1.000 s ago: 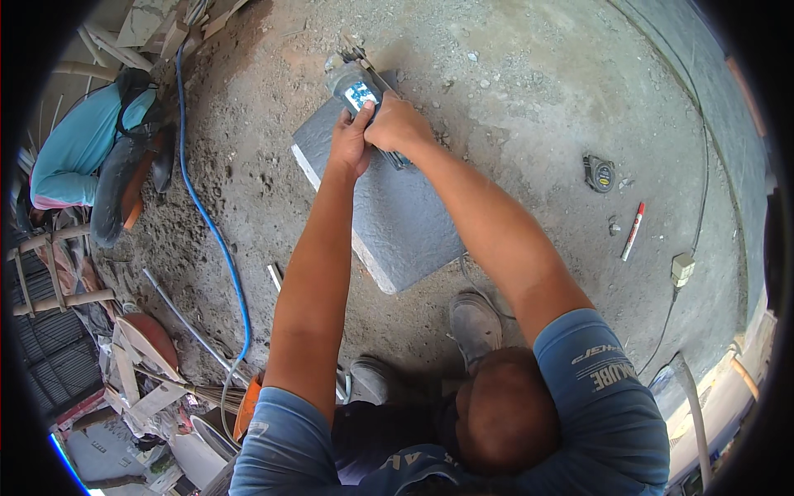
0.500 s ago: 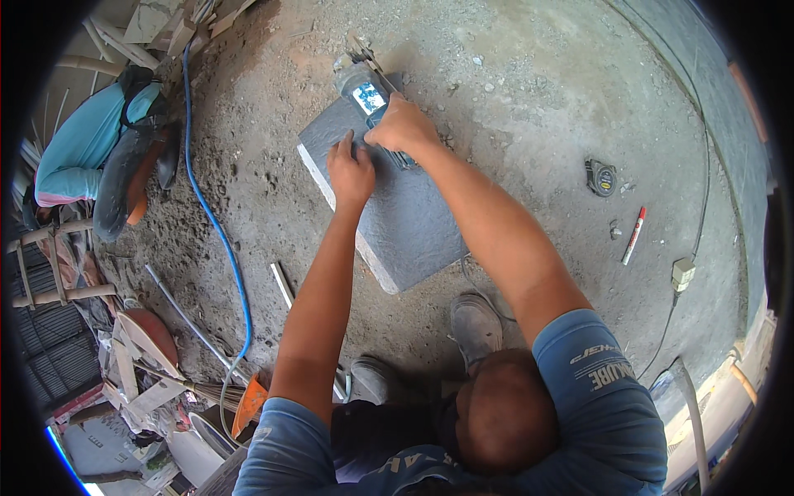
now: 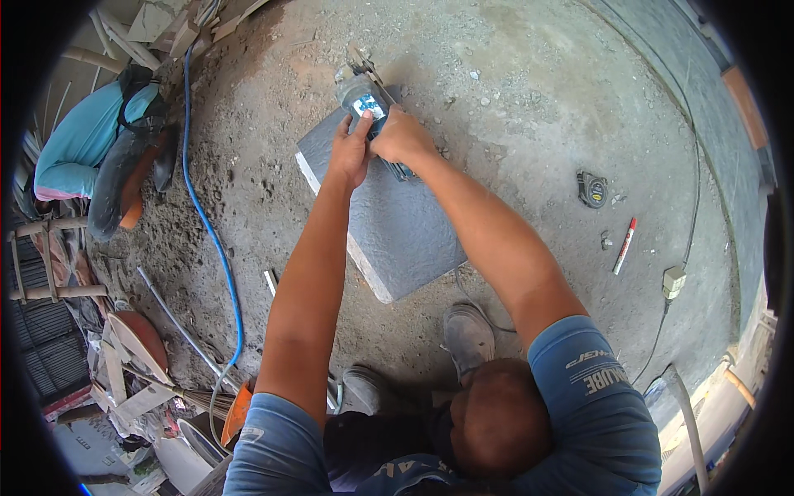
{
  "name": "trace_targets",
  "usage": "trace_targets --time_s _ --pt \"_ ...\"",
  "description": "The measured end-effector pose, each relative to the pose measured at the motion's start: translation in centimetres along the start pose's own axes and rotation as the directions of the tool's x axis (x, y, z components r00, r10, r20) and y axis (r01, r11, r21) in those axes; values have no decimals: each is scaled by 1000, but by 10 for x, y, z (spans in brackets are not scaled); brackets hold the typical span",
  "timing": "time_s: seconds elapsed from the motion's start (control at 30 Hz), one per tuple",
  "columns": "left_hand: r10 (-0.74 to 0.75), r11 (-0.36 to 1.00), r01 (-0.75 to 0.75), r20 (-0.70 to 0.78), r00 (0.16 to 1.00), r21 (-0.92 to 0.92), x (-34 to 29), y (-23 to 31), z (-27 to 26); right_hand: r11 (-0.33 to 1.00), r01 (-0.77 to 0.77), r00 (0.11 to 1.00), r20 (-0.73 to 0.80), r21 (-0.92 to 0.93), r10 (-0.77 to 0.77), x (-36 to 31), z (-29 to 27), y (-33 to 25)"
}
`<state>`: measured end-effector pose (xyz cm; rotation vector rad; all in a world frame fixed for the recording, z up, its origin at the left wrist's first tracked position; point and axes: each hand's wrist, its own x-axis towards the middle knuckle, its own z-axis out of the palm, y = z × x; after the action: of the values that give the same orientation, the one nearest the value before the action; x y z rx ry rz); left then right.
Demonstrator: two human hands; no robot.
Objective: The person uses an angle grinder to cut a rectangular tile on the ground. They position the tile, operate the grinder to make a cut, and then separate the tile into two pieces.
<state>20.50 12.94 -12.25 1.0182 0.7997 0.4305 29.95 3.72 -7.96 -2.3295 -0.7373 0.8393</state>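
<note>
A dark grey stone slab with a pale rough edge lies on the ground before me. Over its far end is an angle grinder, a blue-and-grey power tool with a white and blue label. My right hand is closed around the grinder's body. My left hand is against the body's left side, its thumb by the label and its fingers partly hidden. A thin blade or guard edge shows at the tool's far right side, with brownish dust beside it. Where the disc meets the slab is hidden.
A tape measure and a red-and-white marker lie at right, near a cable with a pale connector. A blue hose runs along the left. Beyond it, a person in turquoise bends down. Scrap clutters the lower left.
My left hand has moved off the slab up onto the grinder's side. A brownish dust cloud now shows by the blade. The view has shifted slightly.
</note>
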Motion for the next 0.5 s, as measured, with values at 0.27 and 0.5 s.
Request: trace_targets --time_s 0.27,0.5 --pt "66 992 -54 99 993 -117 12 -4 0 999 29 999 30 20 -29 -2 -7 -7" --pt "72 991 -62 78 994 -119 12 -6 6 1000 19 999 41 18 -19 2 -9 -6"
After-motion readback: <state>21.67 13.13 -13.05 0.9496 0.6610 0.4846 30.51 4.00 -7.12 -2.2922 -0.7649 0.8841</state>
